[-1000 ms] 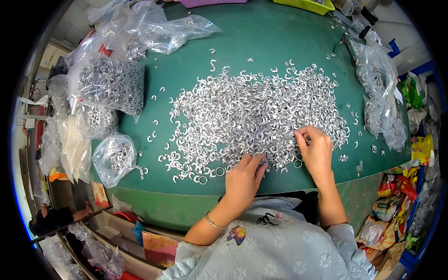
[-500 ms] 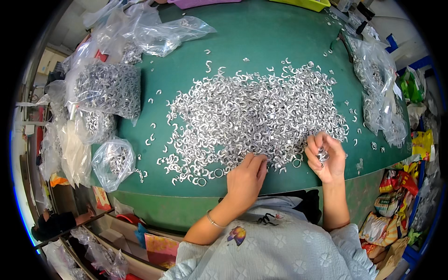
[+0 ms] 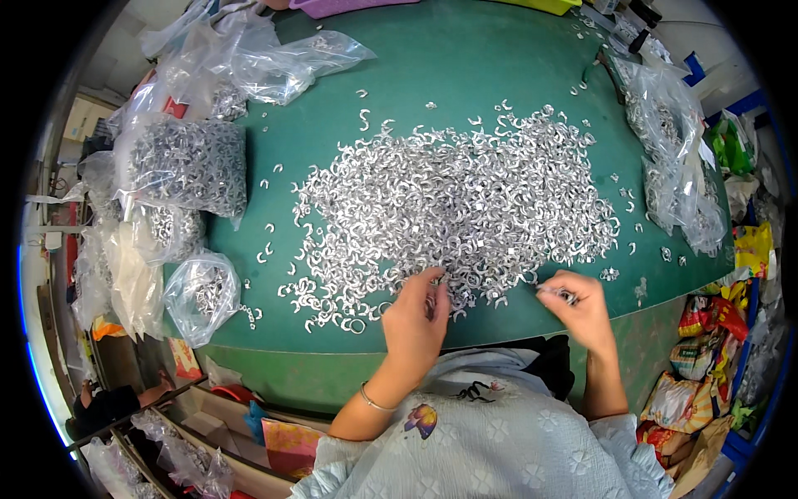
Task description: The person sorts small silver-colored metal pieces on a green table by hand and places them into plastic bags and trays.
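A broad pile of small silver metal pieces (image 3: 449, 200), many curved like open rings, covers the middle of the green table. At its near edge, my left hand (image 3: 414, 320) is closed with thumb and fingers curled together; whatever lies between them is too small to make out. To the right, just off the pile, my right hand (image 3: 582, 306) curls around several small silver metal pieces (image 3: 568, 296), with thumb and forefinger pinched toward the pile. A full silver ring (image 3: 357, 326) lies at the pile's near left edge.
Clear plastic bags of metal pieces (image 3: 187, 166) crowd the left side, with a smaller open bag (image 3: 202, 291) nearer me. More filled bags (image 3: 665, 141) line the right edge. A purple basket (image 3: 341, 7) and a yellow one (image 3: 540, 5) stand at the far edge.
My left hand has drawn slightly left and its fingers have curled in. My right hand has dropped toward me and turned, its fingertips now pointing left.
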Demonstrator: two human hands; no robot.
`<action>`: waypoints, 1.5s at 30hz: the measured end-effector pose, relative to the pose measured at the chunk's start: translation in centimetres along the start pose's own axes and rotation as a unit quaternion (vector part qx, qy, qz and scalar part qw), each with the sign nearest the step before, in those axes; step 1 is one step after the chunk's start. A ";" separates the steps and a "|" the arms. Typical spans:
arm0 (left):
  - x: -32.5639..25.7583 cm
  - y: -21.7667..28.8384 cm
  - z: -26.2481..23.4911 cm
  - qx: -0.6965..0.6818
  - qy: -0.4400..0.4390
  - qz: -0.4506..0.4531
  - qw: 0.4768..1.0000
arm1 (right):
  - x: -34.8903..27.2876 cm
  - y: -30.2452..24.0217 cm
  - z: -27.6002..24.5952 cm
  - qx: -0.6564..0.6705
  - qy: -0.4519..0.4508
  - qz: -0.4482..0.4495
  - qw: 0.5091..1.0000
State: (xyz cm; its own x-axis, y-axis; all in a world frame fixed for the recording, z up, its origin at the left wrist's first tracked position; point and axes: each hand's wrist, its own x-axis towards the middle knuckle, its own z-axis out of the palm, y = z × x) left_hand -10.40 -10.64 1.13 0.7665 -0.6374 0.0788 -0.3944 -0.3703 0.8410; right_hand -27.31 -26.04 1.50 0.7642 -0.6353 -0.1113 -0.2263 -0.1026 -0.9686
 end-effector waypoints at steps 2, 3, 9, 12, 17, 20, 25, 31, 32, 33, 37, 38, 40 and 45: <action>-0.3 0.2 0.2 0.062 -0.056 0.112 0.990 | 0.0 0.4 -1.0 0.270 -0.009 0.100 0.958; -0.5 0.3 0.3 0.093 -0.084 0.167 0.978 | 0.3 0.6 -1.0 0.359 -0.009 0.108 0.927; 0.4 0.3 0.6 0.221 -0.174 0.186 0.941 | 1.0 2.0 -1.8 0.642 0.007 0.163 0.749; 0.7 0.0 0.8 0.195 -0.162 0.191 0.948 | 1.2 0.9 -1.7 0.597 0.027 0.186 0.780; 1.2 0.7 0.1 -0.099 -0.171 0.053 0.979 | 2.1 -0.1 -1.3 0.143 0.101 0.045 0.983; 1.9 -0.2 -0.9 -0.441 -0.232 -0.203 0.843 | 4.0 0.1 -1.0 -0.219 0.163 -0.148 0.950; 2.0 -1.4 -1.8 -0.776 -0.188 -0.312 0.515 | 4.7 -0.6 -0.7 -0.406 0.085 -0.161 0.896; 2.2 -1.1 -2.2 -0.747 -0.176 -0.285 0.574 | 5.0 -0.5 -2.4 -0.185 0.164 -0.141 0.959; 2.2 -1.3 -2.2 -0.745 -0.186 -0.272 0.580 | 4.9 -0.5 -2.7 -0.126 0.157 -0.065 0.977; 2.1 -1.9 -2.0 -0.736 -0.194 -0.271 0.589 | 4.7 -0.4 -2.9 -0.067 0.156 0.013 0.985; 1.7 -1.9 -1.6 -0.656 -0.215 -0.280 0.667 | 4.9 0.0 -3.5 0.069 0.121 0.046 0.989; 1.7 -1.3 -1.6 -0.601 -0.230 -0.272 0.715 | 5.0 -0.1 -3.8 0.213 0.094 0.064 0.971; 1.5 -1.0 -1.7 -0.501 -0.253 -0.221 0.798 | 5.3 -0.6 -3.3 0.437 0.058 0.059 0.896; 0.0 -0.9 -1.9 -0.295 -0.254 -0.134 0.911 | 5.9 0.1 -2.3 0.500 0.037 0.099 0.859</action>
State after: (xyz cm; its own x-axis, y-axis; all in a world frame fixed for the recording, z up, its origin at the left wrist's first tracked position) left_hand -9.07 -9.04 1.36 0.4019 -0.8639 -0.3036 0.2284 -0.2265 0.9468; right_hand -24.18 -31.59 1.22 0.7214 -0.6157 -0.3170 0.3140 0.6988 -0.6428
